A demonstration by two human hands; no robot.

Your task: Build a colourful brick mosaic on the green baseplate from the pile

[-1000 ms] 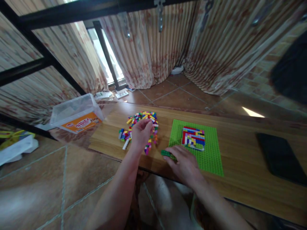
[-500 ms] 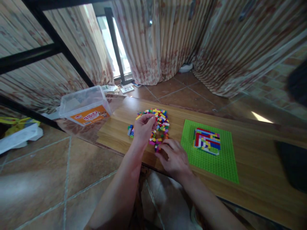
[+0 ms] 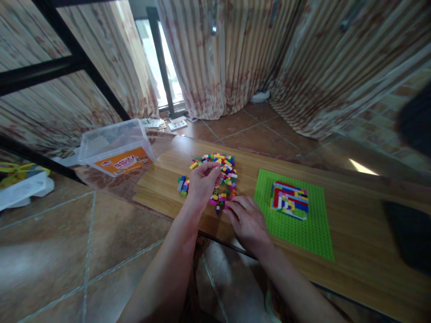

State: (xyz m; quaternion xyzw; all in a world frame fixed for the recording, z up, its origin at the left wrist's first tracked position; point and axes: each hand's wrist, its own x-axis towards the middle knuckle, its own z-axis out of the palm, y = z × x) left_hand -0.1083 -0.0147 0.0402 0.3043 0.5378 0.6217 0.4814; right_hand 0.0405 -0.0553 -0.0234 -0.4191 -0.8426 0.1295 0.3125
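Note:
My left hand is over the heap of small toy bricks, its thumb and fingertips pinched together. Whatever they hold, if anything, is too small to make out. My right hand is low at the near side of the heap, its thumb and fingers closed on a small pink toy brick. Just left of those fingertips lies a dark brick with a white part. To the right, a flat multicoloured brick build sits on the green baseplate, neither hand touching it.
Several bricks lie left of my left hand. A clear plastic box with an orange label stands at the table's far left. A dark flat object rests at the right end of the wooden table. Striped curtains hang behind.
My right fingers have moved slightly right, away from the dark brick, which now shows on the table. My left hand stays pinched over the heap. The view has shifted a little.

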